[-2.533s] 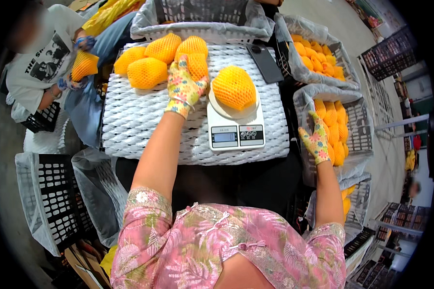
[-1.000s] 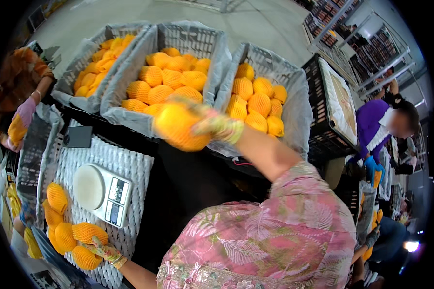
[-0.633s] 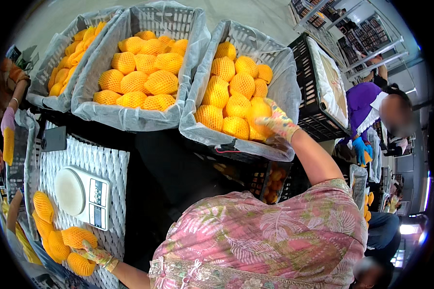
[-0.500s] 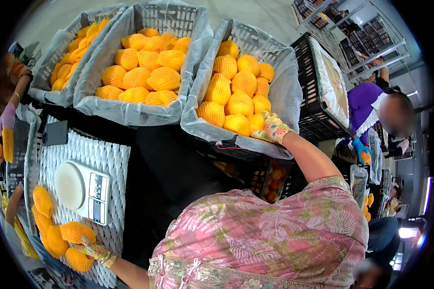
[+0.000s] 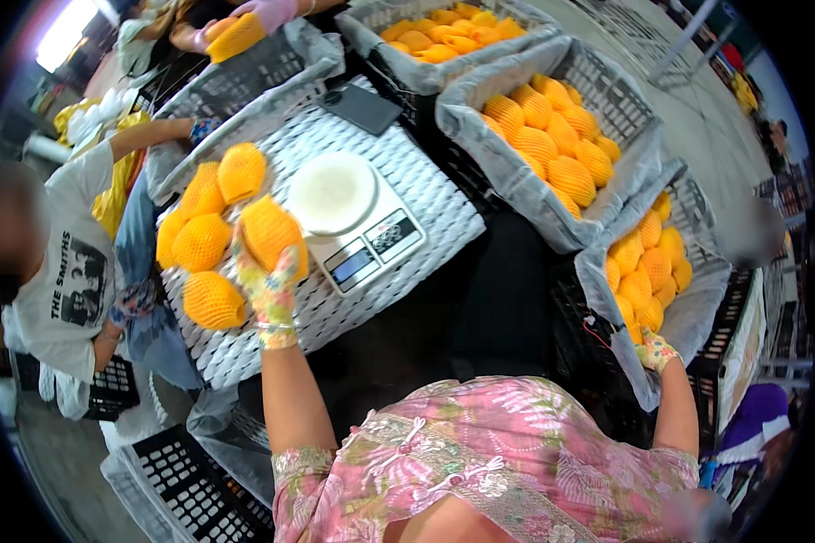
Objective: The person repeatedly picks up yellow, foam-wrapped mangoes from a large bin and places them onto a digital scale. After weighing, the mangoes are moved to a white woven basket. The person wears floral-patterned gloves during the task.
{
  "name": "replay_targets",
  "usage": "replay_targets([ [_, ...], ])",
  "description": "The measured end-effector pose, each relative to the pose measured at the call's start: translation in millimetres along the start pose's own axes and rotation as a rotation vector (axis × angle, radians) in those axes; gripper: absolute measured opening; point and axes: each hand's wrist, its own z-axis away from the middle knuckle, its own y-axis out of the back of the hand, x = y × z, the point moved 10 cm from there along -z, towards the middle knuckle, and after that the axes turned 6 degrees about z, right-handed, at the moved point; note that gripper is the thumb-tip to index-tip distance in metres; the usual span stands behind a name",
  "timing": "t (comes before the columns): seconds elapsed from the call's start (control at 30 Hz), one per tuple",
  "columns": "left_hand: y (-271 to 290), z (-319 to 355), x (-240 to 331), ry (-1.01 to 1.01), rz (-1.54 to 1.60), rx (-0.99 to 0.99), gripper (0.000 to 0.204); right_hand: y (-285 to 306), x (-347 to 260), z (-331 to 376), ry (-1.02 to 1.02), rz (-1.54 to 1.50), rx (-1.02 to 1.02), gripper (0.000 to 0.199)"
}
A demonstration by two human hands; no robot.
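My left hand (image 5: 270, 282), in a flowered glove, grips an oval fruit in a yellow foam net (image 5: 274, 233) above a white woven foam sheet (image 5: 417, 217). Several more net-wrapped fruits (image 5: 201, 242) lie beside it on the left of the sheet. A white kitchen scale (image 5: 358, 217) stands just right of the held fruit, its round pan bare. My right hand (image 5: 658, 351), gloved alike, reaches into the near end of a lined crate (image 5: 702, 317) at the right, against the lowest net-wrapped fruits (image 5: 643, 276). Its fingertips are partly hidden among them.
A dark phone (image 5: 362, 109) lies at the sheet's far edge. Two more lined crates of wrapped fruit, a middle one (image 5: 552, 231) and a far one (image 5: 444, 77), stand beyond. Co-workers are at the left; one pink-gloved hand (image 5: 272, 11) holds a wrapped fruit. A black crate (image 5: 190, 489) sits lower left.
The view has swung left, shifting the scene rightward. My left hand has lifted a wrapped fruit from the group toward the scale. My right hand stays at the same crate.
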Motion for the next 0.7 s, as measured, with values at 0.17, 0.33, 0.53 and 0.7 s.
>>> replay_targets([
  [0.17,-76,-40,24,-0.206,-0.715,-0.223,0.091,26,8,-14,0.047,0.027,0.104,0.073],
  [0.33,-114,-55,-4,-0.079,-1.123,-0.325,0.096,136,-15,31,0.089,-0.205,0.582,0.053],
  [0.53,-35,-36,-10,-0.059,-0.429,-0.036,0.070,218,-77,77,0.591,-0.652,0.846,0.038],
  [0.7,30,-4,-70,0.155,-0.182,0.089,0.046,250,-246,119,1.044,-0.428,0.804,0.042],
])
